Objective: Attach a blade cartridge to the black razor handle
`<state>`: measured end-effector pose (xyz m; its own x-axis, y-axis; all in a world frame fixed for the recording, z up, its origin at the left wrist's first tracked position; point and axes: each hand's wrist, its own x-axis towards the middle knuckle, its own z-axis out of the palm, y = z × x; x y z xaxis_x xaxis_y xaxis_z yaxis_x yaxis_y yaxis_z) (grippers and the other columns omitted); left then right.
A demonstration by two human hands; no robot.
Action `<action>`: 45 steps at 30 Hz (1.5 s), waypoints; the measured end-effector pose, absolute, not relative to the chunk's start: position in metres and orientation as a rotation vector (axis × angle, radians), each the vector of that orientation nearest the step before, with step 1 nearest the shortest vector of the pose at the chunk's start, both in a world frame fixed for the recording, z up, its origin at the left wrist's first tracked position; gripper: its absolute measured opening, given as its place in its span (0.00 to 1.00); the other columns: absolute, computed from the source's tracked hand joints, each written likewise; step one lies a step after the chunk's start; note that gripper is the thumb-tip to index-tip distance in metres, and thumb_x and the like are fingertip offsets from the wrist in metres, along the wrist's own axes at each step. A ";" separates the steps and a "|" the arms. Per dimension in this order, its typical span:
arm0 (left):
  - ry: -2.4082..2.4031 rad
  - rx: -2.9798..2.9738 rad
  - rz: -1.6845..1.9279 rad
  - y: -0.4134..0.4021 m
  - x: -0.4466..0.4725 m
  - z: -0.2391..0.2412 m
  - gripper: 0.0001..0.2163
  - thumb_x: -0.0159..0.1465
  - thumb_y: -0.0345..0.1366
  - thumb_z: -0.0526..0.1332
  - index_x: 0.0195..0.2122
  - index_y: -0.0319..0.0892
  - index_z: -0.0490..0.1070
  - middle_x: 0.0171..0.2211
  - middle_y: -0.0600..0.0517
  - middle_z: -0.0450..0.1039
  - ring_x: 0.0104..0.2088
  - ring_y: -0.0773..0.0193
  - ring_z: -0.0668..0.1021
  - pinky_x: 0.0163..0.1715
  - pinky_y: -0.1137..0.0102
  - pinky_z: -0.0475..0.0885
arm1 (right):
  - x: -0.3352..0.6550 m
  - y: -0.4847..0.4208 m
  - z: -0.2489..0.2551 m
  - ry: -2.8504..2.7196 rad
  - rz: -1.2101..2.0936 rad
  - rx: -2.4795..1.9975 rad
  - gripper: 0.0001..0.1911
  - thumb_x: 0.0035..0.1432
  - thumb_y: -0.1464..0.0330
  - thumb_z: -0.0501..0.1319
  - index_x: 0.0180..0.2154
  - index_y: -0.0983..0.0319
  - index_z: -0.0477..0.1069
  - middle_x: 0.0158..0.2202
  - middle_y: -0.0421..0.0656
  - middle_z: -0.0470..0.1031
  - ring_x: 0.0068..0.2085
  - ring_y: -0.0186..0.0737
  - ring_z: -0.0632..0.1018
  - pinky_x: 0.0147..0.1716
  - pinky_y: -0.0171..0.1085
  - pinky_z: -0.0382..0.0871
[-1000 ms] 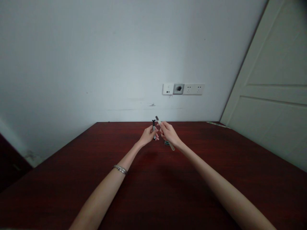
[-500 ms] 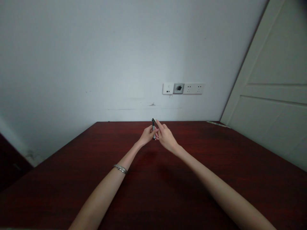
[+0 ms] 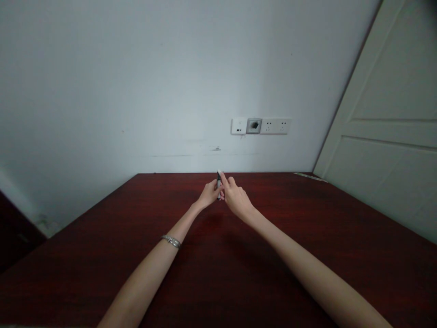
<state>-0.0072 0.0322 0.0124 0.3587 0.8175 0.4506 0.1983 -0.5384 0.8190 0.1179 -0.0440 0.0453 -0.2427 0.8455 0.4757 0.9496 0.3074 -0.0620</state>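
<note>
A slim black-and-grey object [image 3: 219, 184], about as long as a finger, stands nearly upright between my hands over the far part of the table; its exact kind is too small to make out. My left hand [image 3: 207, 195] is closed on its lower part, thumb and fingers pinching the grey shaft. From the other side my right hand [image 3: 236, 197] grips it too, with the index finger stretched up to its black upper end. A pale tip shows at the top, beside that fingertip. The fingers behind the shaft are partly hidden.
The dark red wooden table [image 3: 205, 273] runs back to a pale wall [image 3: 177, 91]. Sockets and switch plates [image 3: 261, 126] sit on that wall above the table's far edge. A pale panelled door [image 3: 392, 150] borders the right side, with a thin strip [image 3: 310, 176] at the back right corner.
The right index finger has shifted slightly left and down against the object's top, and the pale tip has swung more upright. My left hand has stayed in place, still gripping the shaft.
</note>
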 end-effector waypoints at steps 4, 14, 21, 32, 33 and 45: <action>0.939 1.976 1.204 0.032 -0.009 0.012 0.07 0.58 0.37 0.57 0.27 0.40 0.62 0.18 0.54 0.70 0.18 0.68 0.72 0.18 0.75 0.66 | 0.119 -0.039 0.045 -2.072 -0.103 -1.396 0.26 0.63 0.72 0.45 0.62 0.63 0.49 0.43 0.53 0.68 0.36 0.42 0.75 0.34 0.38 0.67; 0.866 1.953 1.203 0.037 -0.012 0.009 0.11 0.60 0.43 0.56 0.30 0.38 0.64 0.21 0.53 0.71 0.19 0.67 0.75 0.19 0.75 0.68 | 0.119 -0.036 0.057 -1.599 0.918 -0.939 0.18 0.59 0.64 0.48 0.48 0.64 0.64 0.18 0.33 0.62 0.14 0.26 0.60 0.11 0.26 0.54; 0.888 1.806 1.188 0.047 -0.017 0.003 0.11 0.61 0.43 0.56 0.34 0.38 0.61 0.20 0.52 0.72 0.19 0.64 0.77 0.18 0.75 0.69 | 0.131 -0.025 0.060 -1.517 0.846 -0.949 0.19 0.53 0.61 0.56 0.45 0.63 0.64 0.19 0.31 0.64 0.12 0.24 0.59 0.08 0.25 0.51; 0.921 1.815 1.131 0.051 -0.042 0.034 0.09 0.61 0.40 0.57 0.34 0.37 0.62 0.19 0.52 0.73 0.19 0.64 0.78 0.17 0.75 0.70 | 0.153 -0.012 0.061 -1.640 0.622 -1.202 0.13 0.52 0.63 0.58 0.32 0.66 0.74 0.22 0.42 0.73 0.18 0.31 0.72 0.16 0.29 0.66; 0.914 1.808 1.117 0.051 -0.044 0.036 0.10 0.61 0.40 0.57 0.34 0.37 0.62 0.19 0.52 0.73 0.19 0.63 0.78 0.17 0.75 0.70 | 0.154 -0.012 0.061 -1.678 0.577 -1.243 0.12 0.52 0.63 0.58 0.31 0.66 0.74 0.22 0.43 0.74 0.19 0.32 0.73 0.17 0.29 0.66; 0.864 1.776 1.096 0.049 -0.045 0.045 0.12 0.61 0.42 0.58 0.35 0.37 0.62 0.18 0.52 0.72 0.18 0.65 0.77 0.17 0.77 0.70 | 0.146 -0.009 0.036 -2.165 0.042 -1.787 0.12 0.56 0.68 0.54 0.32 0.68 0.74 0.34 0.55 0.77 0.36 0.43 0.78 0.32 0.32 0.64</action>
<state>-0.0452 0.0494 0.0447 0.3760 0.8665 0.3282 0.1164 -0.3956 0.9110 0.1464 -0.0090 0.0364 -0.1571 0.9594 0.2343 0.9497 0.2119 -0.2307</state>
